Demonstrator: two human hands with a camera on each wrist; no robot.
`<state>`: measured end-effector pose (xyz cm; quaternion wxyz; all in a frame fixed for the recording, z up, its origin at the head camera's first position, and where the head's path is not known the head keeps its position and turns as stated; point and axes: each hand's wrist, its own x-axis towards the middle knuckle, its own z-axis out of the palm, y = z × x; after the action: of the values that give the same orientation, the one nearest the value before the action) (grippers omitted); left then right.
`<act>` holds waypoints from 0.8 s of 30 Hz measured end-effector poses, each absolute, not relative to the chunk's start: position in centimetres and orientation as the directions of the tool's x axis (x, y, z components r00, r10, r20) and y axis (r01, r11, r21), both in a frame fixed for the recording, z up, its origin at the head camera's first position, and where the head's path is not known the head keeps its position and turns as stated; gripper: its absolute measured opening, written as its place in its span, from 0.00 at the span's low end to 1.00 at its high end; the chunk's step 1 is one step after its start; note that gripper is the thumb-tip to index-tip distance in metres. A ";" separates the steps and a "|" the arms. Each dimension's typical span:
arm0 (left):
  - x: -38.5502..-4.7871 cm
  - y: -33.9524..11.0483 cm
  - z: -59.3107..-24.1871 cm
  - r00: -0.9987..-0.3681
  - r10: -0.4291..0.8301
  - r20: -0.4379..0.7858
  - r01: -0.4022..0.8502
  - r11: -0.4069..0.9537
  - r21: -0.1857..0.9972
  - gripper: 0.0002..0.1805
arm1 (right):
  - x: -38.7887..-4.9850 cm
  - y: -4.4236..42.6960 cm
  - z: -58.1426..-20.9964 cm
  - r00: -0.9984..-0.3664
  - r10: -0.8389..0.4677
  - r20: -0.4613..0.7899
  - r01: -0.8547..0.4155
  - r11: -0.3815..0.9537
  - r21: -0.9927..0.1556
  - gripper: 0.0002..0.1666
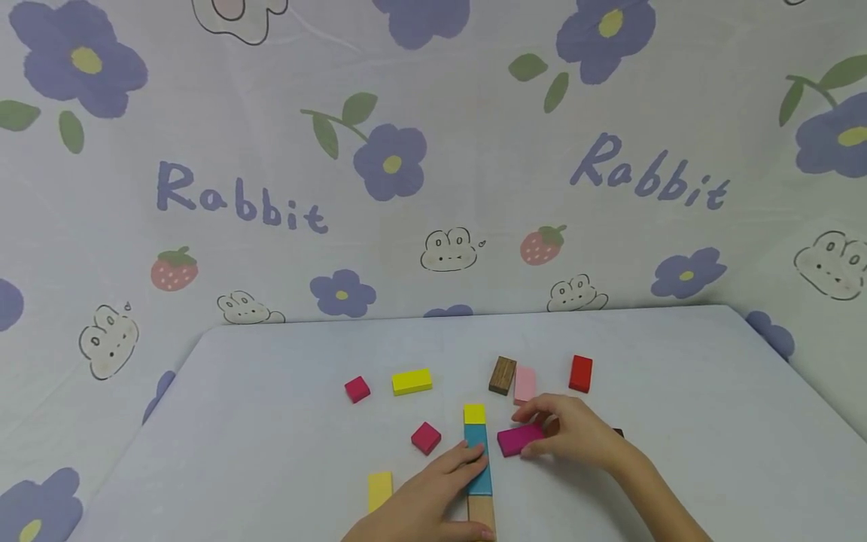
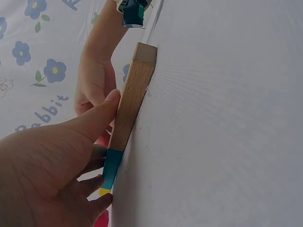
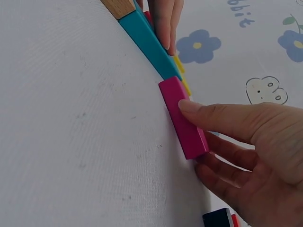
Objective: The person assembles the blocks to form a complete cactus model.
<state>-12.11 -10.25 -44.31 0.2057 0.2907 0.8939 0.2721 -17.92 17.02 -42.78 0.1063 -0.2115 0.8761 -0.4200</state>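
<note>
We see a magenta block [image 1: 516, 441], a plain oblong with flat, evenly coloured faces and crisp edges, lying just right of a narrow row of blocks on the white table [image 1: 237, 452]; whether its underside fully touches the surface, we cannot tell. Its right end sits in the right hand [image 1: 579, 435], which pinches it with the thumb on the near side and the fingers curved round toward the far side, while its left end stays uncovered and points at the row. The left hand [image 1: 430, 493] lies across the gap from it, fingers extended and slightly parted, their tips resting on the blue block [image 1: 476, 433] and the thumb against the wooden block [image 1: 480, 510]. These two meet end to end, and a small yellow cube [image 1: 475, 413] caps the far end. Left of the row we find a crimson cube [image 1: 426, 438] and a pale yellow block [image 1: 380, 489] partly behind the left hand. Beyond the right hand lie a pink block [image 1: 524, 385], a brown block [image 1: 503, 376] beside it and a red block [image 1: 580, 373]; a dark block [image 1: 619, 433] peeks out behind the wrist. Farther left are a bright yellow block [image 1: 412, 382] and another crimson cube [image 1: 357, 389].
</note>
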 end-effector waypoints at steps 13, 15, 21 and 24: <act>-12.1 -10.2 -44.5 -0.751 0.626 -0.210 0.402 0.686 0.607 0.48 | -17.8 17.0 -42.8 -0.888 -0.460 -0.018 -0.277 0.565 -0.777 0.19; -12.1 -10.1 -44.5 -0.751 0.626 -0.210 0.399 0.684 0.611 0.48 | -17.8 16.9 -42.9 -0.891 -0.454 -0.015 -0.276 0.566 -0.777 0.19; -12.0 -10.2 -44.4 -0.749 0.634 -0.192 0.417 0.676 0.607 0.48 | -18.0 16.6 -43.1 -0.900 -0.437 -0.005 -0.272 0.569 -0.776 0.19; -12.0 -10.2 -44.4 -0.749 0.638 -0.180 0.428 0.673 0.604 0.48 | -18.0 16.4 -43.1 -0.904 -0.428 -0.005 -0.267 0.575 -0.773 0.19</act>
<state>-11.98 -10.20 -44.45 0.1920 0.2980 0.8941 0.2736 -18.00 16.44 -43.14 0.0962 -0.1969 0.8821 -0.4169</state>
